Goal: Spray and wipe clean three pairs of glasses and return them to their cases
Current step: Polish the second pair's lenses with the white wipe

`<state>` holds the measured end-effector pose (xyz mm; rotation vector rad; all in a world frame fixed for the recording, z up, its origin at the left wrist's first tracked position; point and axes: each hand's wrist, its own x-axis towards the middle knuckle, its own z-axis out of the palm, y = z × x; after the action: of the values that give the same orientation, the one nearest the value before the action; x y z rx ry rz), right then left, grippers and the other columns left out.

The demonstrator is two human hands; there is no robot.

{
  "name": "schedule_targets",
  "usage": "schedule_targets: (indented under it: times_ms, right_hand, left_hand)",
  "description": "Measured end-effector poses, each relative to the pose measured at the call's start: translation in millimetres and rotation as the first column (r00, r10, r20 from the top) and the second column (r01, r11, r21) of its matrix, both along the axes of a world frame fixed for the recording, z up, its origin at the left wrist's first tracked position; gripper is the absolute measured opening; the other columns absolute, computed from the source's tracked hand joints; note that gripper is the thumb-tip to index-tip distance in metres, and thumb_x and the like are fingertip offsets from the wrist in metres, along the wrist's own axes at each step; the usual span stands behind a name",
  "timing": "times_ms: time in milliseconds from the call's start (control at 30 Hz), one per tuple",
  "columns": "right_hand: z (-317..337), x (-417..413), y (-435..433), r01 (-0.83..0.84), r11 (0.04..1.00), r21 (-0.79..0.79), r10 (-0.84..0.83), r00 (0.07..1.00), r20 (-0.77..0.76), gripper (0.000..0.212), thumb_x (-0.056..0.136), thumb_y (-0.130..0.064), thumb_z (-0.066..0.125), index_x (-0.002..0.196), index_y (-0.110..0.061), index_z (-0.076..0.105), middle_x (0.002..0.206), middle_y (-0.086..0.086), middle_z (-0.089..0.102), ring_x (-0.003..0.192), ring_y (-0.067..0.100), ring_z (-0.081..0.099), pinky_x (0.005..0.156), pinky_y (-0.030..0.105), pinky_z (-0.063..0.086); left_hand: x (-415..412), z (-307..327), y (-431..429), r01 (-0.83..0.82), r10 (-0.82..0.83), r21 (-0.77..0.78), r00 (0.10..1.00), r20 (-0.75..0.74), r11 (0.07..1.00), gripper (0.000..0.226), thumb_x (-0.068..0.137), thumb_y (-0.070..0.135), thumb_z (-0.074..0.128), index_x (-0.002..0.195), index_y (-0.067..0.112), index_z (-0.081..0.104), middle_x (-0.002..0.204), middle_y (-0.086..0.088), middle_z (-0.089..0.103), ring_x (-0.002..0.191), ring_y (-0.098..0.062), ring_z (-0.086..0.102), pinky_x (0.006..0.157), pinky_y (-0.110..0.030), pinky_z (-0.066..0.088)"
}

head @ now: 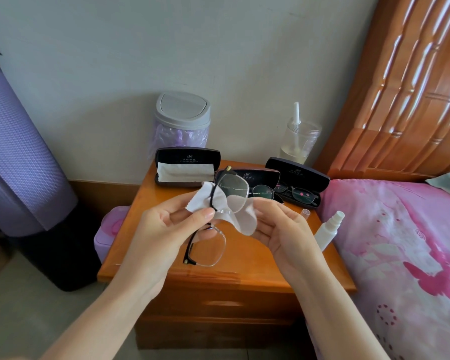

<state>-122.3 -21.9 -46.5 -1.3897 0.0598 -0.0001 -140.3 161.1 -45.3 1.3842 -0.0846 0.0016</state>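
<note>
While held on end above nightstand, glasses show one lens up, other hanging below. Frame pinched at bridge by left hand, thumb on top; right hand curled round white cloth, pressing it behind upper lens. Behind: left case open, only folded cloth inside — middle case and right case open too, pair in each. At stand's right edge, spray bottle, cap off. Risk: single pinch point — hard rub could twist frame or slip it onto wood.
</note>
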Motion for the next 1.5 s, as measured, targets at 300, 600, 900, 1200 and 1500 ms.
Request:
schedule_targets:
  times_ms: [300, 600, 900, 1200, 1500]
  right_hand:
    - [20.4, -6.2, 3.6, 0.06, 0.988, 0.143, -0.087, 0.977, 0.196, 0.02, 0.095, -0.015, 0.051, 0.103, -0.005, 0.067, 0.1, 0.012, 0.073, 0.095, 0.024, 0.069, 0.081, 0.03, 0.056]
    - [5.8, -17.9, 34.2, 0.146, 0.783, -0.605, 0.265, 0.801, 0.537, 0.021, 0.093, -0.017, 0.058, 0.11, -0.019, 0.068, 0.131, -0.009, 0.06, 0.139, 0.004, 0.033, 0.113, 0.023, 0.031]
    - [15.5, -8.9, 31.2, 0.291, 0.927, -0.235, -0.102, 0.801, 0.59, 0.023, 0.085, -0.002, 0.066, 0.107, -0.01, 0.067, 0.115, -0.001, 0.064, 0.104, 0.005, 0.061, 0.081, 0.017, 0.051]
    - [17.9, -3.3, 27.1, -0.132, 0.965, -0.225, 0.151, 0.986, 0.071, 0.038, 0.077, -0.036, 0.065, 0.105, -0.01, 0.071, 0.098, 0.006, 0.074, 0.093, 0.018, 0.069, 0.077, 0.023, 0.055]
    - [20.0, -3.9, 25.5, -0.159, 0.971, -0.177, 0.158, 0.987, -0.017, 0.041, 0.068, -0.034, 0.073, 0.097, -0.005, 0.073, 0.094, 0.011, 0.075, 0.084, 0.017, 0.069, 0.072, 0.021, 0.055]
  left_hand:
    - [-0.6, -1.3, -1.4, -0.034, 0.034, 0.011, 0.999, -0.017, 0.999, 0.033, 0.073, 0.022, 0.068, 0.106, 0.025, 0.068, 0.093, 0.002, 0.077, 0.085, -0.02, 0.073, 0.082, -0.031, 0.057]
    - [-0.6, -3.3, 1.3, -0.028, 0.028, -0.013, 1.0, -0.001, 1.0, 0.043, 0.074, 0.021, 0.066, 0.117, 0.02, 0.065, 0.1, -0.004, 0.075, 0.093, -0.019, 0.072, 0.084, -0.037, 0.058]
    - [-0.5, -4.8, -3.4, -0.051, 0.052, 0.021, 0.999, -0.009, 0.998, 0.05, 0.065, 0.033, 0.069, 0.115, 0.026, 0.065, 0.1, 0.0, 0.075, 0.099, -0.019, 0.07, 0.093, -0.047, 0.052]
    - [-2.5, -1.8, -4.6, -0.017, 0.015, 0.08, 0.999, 0.029, 0.997, 0.037, 0.074, 0.03, 0.067, 0.111, 0.028, 0.066, 0.097, 0.003, 0.076, 0.094, -0.016, 0.071, 0.093, -0.042, 0.052]
    - [-4.8, -1.6, -4.8, -0.008, -0.021, 0.184, 0.988, 0.152, 0.983, 0.036, 0.078, 0.024, 0.065, 0.114, 0.024, 0.066, 0.094, 0.006, 0.076, 0.09, -0.011, 0.072, 0.08, -0.022, 0.057]
